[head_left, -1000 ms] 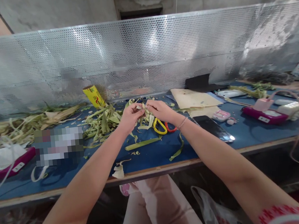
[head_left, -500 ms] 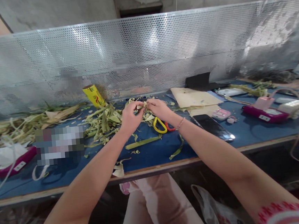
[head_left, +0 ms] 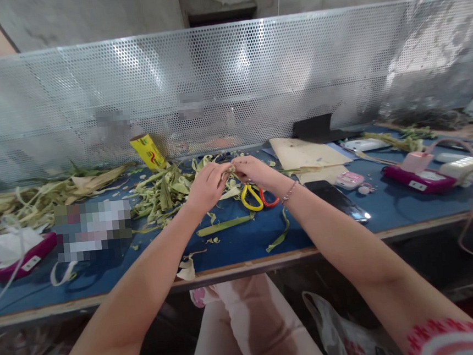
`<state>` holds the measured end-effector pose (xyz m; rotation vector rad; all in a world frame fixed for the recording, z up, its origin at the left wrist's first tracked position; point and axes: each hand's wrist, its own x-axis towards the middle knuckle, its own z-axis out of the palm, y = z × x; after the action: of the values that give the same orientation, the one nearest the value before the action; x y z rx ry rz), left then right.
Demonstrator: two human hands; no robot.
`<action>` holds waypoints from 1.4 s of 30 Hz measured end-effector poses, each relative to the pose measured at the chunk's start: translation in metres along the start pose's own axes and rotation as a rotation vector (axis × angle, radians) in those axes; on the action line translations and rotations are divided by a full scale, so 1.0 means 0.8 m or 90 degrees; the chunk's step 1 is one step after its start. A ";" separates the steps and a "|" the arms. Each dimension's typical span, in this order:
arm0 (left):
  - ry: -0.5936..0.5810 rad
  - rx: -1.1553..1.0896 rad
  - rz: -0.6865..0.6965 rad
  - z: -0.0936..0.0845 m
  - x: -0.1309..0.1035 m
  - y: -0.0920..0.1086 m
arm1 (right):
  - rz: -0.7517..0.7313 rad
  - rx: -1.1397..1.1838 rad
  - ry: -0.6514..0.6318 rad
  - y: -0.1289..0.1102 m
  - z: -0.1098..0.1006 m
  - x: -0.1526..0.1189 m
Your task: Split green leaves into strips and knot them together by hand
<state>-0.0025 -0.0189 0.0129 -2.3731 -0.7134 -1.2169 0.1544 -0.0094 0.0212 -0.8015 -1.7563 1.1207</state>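
Both hands meet over the blue table, closed at the fingertips around a small pale piece of corn husk (head_left: pixel 231 169), mostly hidden by the fingers. My left hand (head_left: pixel 207 188) pinches it from the left, with its back turned towards me. From the other side my right hand (head_left: pixel 254 170) grips it between thumb and fingers. Just below the right hand lie scissors with one yellow and one red handle loop (head_left: pixel 252 198). A heap of curled, knotted-looking green husk pieces (head_left: pixel 165 189) spreads to the left of my left hand.
A yellow tube (head_left: pixel 148 152) stands behind the heap, before a perforated metal screen (head_left: pixel 228 79). Long husks (head_left: pixel 96 184) lie at the left. Flat husk strips (head_left: pixel 224 226) lie in front. At the right are a phone (head_left: pixel 340 201), brown paper (head_left: pixel 309 153) and a purple power strip (head_left: pixel 421 177).
My left hand has turned over the husk piece, its fingers now covering more of it. The right hand has shifted slightly, showing more of the red scissor loop.
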 end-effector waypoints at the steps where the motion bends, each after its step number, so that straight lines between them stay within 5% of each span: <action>1: 0.014 -0.035 -0.054 0.000 0.001 0.001 | -0.028 -0.029 0.004 0.001 0.000 0.000; 5: 0.032 -0.340 -0.320 0.001 0.007 0.003 | -0.192 -0.201 0.030 0.002 0.001 -0.002; 9: -0.042 -0.747 -0.586 0.001 0.011 0.002 | -0.298 -0.330 0.054 -0.002 -0.002 -0.005; 12: -0.136 -0.882 -0.748 -0.004 0.013 0.002 | -0.347 -0.359 0.054 0.000 -0.005 -0.004; 15: -0.244 -0.934 -0.807 -0.009 0.014 0.003 | -0.389 -0.382 0.030 0.004 -0.007 -0.002; 20: -0.358 -1.000 -0.815 -0.015 0.014 0.002 | -0.444 -0.413 0.001 0.008 -0.009 -0.001; 25: -0.317 -0.976 -0.787 -0.014 0.012 -0.001 | -0.450 -0.430 0.000 0.007 -0.013 -0.002; 31: -0.226 -0.896 -0.655 -0.002 0.006 -0.005 | -0.410 -0.488 -0.002 0.002 -0.016 -0.008; 42: -0.026 -0.216 -0.329 -0.002 0.010 -0.004 | -0.315 -0.438 0.045 0.002 -0.012 -0.006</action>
<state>-0.0014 -0.0151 0.0206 -2.5746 -1.2824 -1.6035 0.1654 -0.0094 0.0205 -0.7152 -2.1436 0.1457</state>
